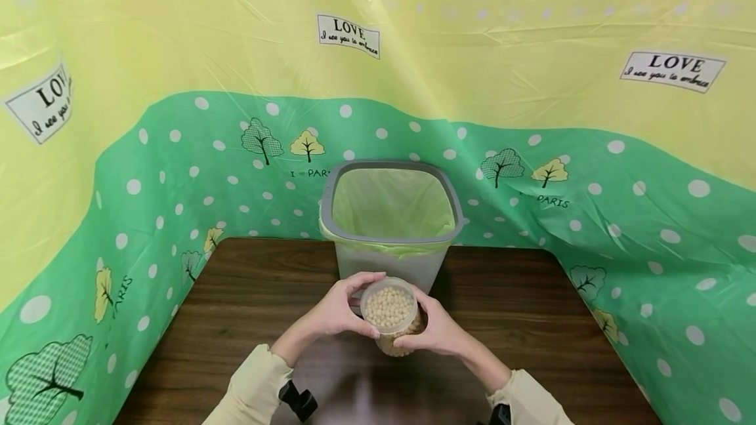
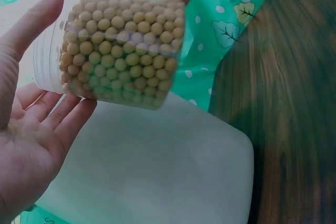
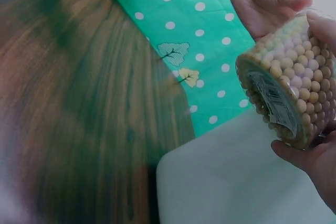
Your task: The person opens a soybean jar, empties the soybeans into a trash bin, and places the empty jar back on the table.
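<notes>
A clear plastic jar (image 1: 404, 333) full of small round tan balls is held up in front of the bin. My left hand (image 1: 339, 310) is at its translucent lid (image 1: 390, 305), thumb on one side and fingers on the other. The jar's body is gripped by my right hand (image 1: 437, 325). Through the left wrist view the jar (image 2: 123, 51) lies tilted, with the left hand's fingertips (image 2: 79, 111) beneath the lid end. On the jar's base in the right wrist view is a label (image 3: 275, 106) with a barcode.
A light grey bin (image 1: 390, 267) with a grey rim (image 1: 390, 239) and a pale green liner (image 1: 392, 202) stands at the back of the dark wooden table (image 1: 266, 294). Behind and beside it hangs a green and yellow printed sheet (image 1: 236, 149).
</notes>
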The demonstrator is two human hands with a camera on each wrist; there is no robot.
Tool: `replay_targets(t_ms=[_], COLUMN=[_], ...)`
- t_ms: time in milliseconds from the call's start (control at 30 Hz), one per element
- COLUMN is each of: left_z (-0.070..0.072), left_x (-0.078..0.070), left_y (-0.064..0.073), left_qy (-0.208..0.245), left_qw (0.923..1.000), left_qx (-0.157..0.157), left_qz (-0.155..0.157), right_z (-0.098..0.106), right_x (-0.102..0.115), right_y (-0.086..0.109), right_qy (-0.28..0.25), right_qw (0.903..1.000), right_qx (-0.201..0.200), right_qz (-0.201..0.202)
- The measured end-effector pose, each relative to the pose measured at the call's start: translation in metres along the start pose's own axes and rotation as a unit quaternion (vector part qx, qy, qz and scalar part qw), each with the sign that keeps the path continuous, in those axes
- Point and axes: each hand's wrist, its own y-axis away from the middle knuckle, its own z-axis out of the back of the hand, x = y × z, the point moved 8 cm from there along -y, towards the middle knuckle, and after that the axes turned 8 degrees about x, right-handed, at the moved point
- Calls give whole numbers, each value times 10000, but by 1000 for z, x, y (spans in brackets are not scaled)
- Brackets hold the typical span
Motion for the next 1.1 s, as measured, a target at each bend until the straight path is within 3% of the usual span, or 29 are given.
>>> replay_targets(t_ms=[167,300,433,533,667,800,967,1100], left_z=[-5,-7,-8,-10,-14,-15,-12,-11], left_x=[1,6,3,-9,-25,-29,-17,1], left_y=[0,0,0,2,6,7,6,3], left_qy=[-300,-374,-371,-348,-298,-201,-251,-10], left_qw=[9993,9989,9993,9988,9977,9965,9946,9972], left_qx=[196,138,-88,-265,-452,-625,-911,-699], left_qz=[145,229,27,-229,-413,-520,-421,-277], right_z=[-3,-3,-2,-1,1,3,6,9], right_x=[-3,-10,-25,-37,-38,-35,-35,-37], right_y=[4,5,7,7,8,9,8,7], right_qy=[21,83,217,308,447,690,992,813], right_qw=[9999,9998,9996,9992,9987,9971,9936,9956], right_qx=[50,-13,-131,-124,-138,-307,-528,-417], right_qz=[-155,-204,-147,-206,-197,-97,-136,-215])
